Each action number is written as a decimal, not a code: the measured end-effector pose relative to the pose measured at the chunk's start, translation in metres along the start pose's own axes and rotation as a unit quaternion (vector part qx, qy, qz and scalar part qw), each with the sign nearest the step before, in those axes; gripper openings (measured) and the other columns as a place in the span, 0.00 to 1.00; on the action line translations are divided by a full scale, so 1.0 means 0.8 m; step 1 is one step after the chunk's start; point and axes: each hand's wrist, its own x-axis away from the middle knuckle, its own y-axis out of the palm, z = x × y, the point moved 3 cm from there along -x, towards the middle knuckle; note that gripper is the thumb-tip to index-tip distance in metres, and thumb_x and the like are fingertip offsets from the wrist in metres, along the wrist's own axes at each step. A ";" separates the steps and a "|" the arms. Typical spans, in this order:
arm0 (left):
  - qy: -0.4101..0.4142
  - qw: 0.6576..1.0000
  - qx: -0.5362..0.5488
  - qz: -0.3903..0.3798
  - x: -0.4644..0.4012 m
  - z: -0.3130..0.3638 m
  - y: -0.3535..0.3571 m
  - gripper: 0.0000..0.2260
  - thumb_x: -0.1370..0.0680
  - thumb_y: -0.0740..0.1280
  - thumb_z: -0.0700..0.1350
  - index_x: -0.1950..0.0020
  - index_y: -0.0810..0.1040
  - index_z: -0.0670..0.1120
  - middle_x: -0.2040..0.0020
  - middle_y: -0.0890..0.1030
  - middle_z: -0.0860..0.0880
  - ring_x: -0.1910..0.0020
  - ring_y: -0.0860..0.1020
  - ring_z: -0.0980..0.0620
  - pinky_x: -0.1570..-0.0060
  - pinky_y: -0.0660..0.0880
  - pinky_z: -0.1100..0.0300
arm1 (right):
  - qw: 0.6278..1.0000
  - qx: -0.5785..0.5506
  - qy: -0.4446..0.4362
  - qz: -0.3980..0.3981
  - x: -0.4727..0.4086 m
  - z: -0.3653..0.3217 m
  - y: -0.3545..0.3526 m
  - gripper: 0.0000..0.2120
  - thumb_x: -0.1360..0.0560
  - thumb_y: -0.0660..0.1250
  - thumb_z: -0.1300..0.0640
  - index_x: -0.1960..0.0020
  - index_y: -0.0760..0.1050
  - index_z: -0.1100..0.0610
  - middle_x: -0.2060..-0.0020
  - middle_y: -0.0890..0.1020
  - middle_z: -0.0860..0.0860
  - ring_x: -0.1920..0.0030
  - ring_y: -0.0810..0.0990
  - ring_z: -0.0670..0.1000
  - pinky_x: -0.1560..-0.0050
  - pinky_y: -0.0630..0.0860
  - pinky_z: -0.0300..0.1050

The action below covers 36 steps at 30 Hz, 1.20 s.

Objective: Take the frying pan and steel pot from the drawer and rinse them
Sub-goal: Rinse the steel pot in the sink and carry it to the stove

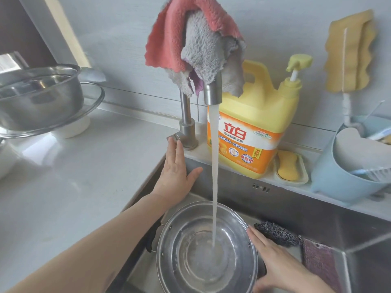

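In the head view we see the steel pot (206,248) at the lower centre of the frame, sitting down in the sink (317,210) with its mouth facing up. A white stream of water (214,176) falls from the faucet (212,92) at the upper centre straight into the pot and strikes its bottom right of the middle. Our left hand (176,176) reaches up from the lower left, fingers stretched out and spread, the fingertips touching the faucet lever (174,138) at the base of the tap; it grips nothing. Our right hand (275,263) lies at the lower right, fingers extended flat against the pot's right rim, resting on it rather than curled round it. Whether the thumb hooks the black handle below we cannot tell. A pink and grey cloth (196,45) is draped over the top of the faucet. Behind the stream, on the ledge at centre right, stands a yellow detergent jug (254,132) with a pump, and just beside it to the right a yellow sponge (288,166) lies in a small tray. A dark scouring pad (277,233) lies in the sink just beyond the right fingertips. At the left edge a steel bowl (40,96) rests on the white counter (74,187). We do not see the frying pan in this frame.
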 end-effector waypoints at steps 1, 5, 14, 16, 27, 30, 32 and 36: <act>0.008 1.000 -0.007 -0.004 0.000 0.004 0.001 0.38 0.20 0.57 0.58 0.22 0.36 0.45 0.23 0.31 0.48 0.23 0.37 0.51 0.27 0.42 0.60 | 1.000 -0.001 -0.002 0.000 0.000 -0.001 0.001 0.70 0.45 0.74 0.28 0.23 0.30 0.48 0.26 0.31 0.38 0.23 0.45 0.42 0.25 0.51 0.38; 0.042 0.999 0.018 -0.004 -0.009 0.020 0.003 0.35 0.18 0.59 0.50 0.22 0.37 0.42 0.22 0.33 0.46 0.23 0.35 0.50 0.24 0.42 0.56 | 1.000 -0.006 0.004 -0.003 0.001 -0.005 0.000 0.70 0.44 0.76 0.30 0.23 0.29 0.49 0.26 0.31 0.39 0.28 0.40 0.37 0.25 0.46 0.38; 0.120 0.945 -0.161 -0.259 0.100 -0.117 0.028 0.59 0.33 0.72 0.67 0.25 0.29 0.49 0.25 0.27 0.52 0.23 0.35 0.55 0.24 0.44 0.58 | 0.997 -0.060 0.044 -0.022 0.000 -0.004 0.005 0.75 0.57 0.69 0.22 0.30 0.23 0.44 0.26 0.31 0.39 0.23 0.44 0.43 0.23 0.48 0.41; 0.081 0.921 -0.194 -0.327 0.126 -0.150 0.047 0.61 0.36 0.75 0.64 0.27 0.27 0.52 0.26 0.26 0.53 0.23 0.37 0.53 0.25 0.44 0.60 | 0.995 -0.072 0.058 -0.024 -0.002 0.001 0.010 0.74 0.59 0.66 0.21 0.32 0.22 0.44 0.24 0.35 0.42 0.23 0.42 0.43 0.23 0.46 0.42; 0.061 0.895 -0.184 -0.402 0.129 -0.167 0.092 0.63 0.36 0.79 0.57 0.24 0.30 0.48 0.25 0.27 0.52 0.23 0.38 0.48 0.24 0.50 0.51 | 0.993 -0.093 0.052 -0.057 -0.008 0.004 0.017 0.76 0.56 0.72 0.24 0.30 0.21 0.43 0.25 0.32 0.43 0.24 0.38 0.41 0.25 0.43 0.39; 0.070 0.893 -0.189 -0.402 0.126 -0.164 0.094 0.64 0.37 0.79 0.59 0.24 0.30 0.50 0.23 0.30 0.52 0.23 0.39 0.47 0.24 0.51 0.49 | 0.992 -0.104 0.042 -0.059 -0.009 0.003 0.018 0.75 0.57 0.70 0.23 0.32 0.19 0.42 0.26 0.29 0.43 0.25 0.35 0.41 0.25 0.42 0.38; 0.078 0.891 -0.197 -0.401 0.123 -0.164 0.095 0.65 0.38 0.79 0.60 0.24 0.30 0.50 0.23 0.31 0.51 0.23 0.40 0.48 0.24 0.50 0.48 | 0.992 -0.103 0.041 -0.060 -0.009 0.002 0.019 0.75 0.57 0.70 0.23 0.33 0.18 0.42 0.27 0.29 0.42 0.25 0.35 0.41 0.25 0.41 0.38; 0.095 0.893 -0.190 -0.397 0.120 -0.167 0.094 0.66 0.40 0.79 0.62 0.26 0.27 0.51 0.22 0.33 0.52 0.23 0.42 0.50 0.26 0.49 0.53 | 0.993 -0.094 0.035 -0.063 -0.011 0.004 0.025 0.77 0.57 0.70 0.22 0.31 0.18 0.44 0.28 0.32 0.39 0.25 0.35 0.41 0.25 0.41 0.40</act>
